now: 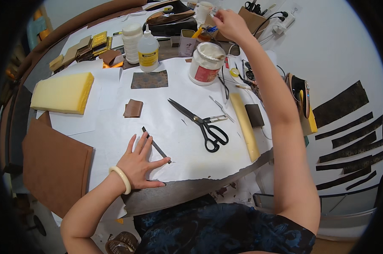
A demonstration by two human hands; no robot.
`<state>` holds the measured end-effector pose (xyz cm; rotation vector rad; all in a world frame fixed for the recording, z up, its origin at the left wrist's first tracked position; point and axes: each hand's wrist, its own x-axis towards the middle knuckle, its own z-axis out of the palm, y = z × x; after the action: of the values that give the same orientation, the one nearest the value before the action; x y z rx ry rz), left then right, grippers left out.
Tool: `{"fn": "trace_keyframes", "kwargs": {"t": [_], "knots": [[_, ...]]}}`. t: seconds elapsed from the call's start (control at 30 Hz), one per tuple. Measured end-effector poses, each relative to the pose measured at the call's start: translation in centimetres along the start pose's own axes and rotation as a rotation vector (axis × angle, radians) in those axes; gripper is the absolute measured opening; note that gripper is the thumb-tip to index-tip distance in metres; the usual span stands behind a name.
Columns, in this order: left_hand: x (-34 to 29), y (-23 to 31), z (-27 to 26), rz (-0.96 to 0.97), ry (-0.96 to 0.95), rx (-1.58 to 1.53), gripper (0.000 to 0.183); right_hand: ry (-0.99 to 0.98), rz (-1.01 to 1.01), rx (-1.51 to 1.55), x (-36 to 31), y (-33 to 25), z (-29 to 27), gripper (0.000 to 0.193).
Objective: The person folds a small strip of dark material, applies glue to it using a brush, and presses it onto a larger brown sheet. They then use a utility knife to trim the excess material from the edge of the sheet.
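My left hand point(138, 164) lies with its fingers spread over a thin dark strip point(159, 150), touching it near both ends on the white paper. My right hand point(230, 26) reaches to the far side of the table, its fingers curled near a cardboard box; what they hold, if anything, is hidden. Black-handled scissors point(196, 119) rest partly open in the middle. Above the strip sit a small folded brown leather piece point(133, 109) and a dark patterned rectangle point(149, 79). A slim metal tool point(220, 107) lies beside the scissors.
A white tub point(206, 63) and a squeeze bottle point(148, 53) stand at the back. A yellow foam block point(61, 93) and brown leather panel point(56, 163) occupy the left. A pale roll point(245, 129) lies right. Dark strips point(354, 135) hang on the wall.
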<state>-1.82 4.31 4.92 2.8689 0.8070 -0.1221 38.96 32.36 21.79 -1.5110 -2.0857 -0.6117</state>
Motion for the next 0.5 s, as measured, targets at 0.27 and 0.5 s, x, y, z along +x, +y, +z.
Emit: {"fn": "trace_keyframes", "kwargs": {"t": [0.27, 0.5], "knots": [[-0.4, 0.1, -0.1, -0.007, 0.008, -0.045, 0.086, -0.76, -0.038, -0.248, 7.1, -0.3, 11.6, 0.046], [-0.8, 0.3, 0.0, -0.016, -0.015, -0.046, 0.087, -0.498, 0.085, 0.007, 7.2, 4.6, 5.5, 0.044]]}}
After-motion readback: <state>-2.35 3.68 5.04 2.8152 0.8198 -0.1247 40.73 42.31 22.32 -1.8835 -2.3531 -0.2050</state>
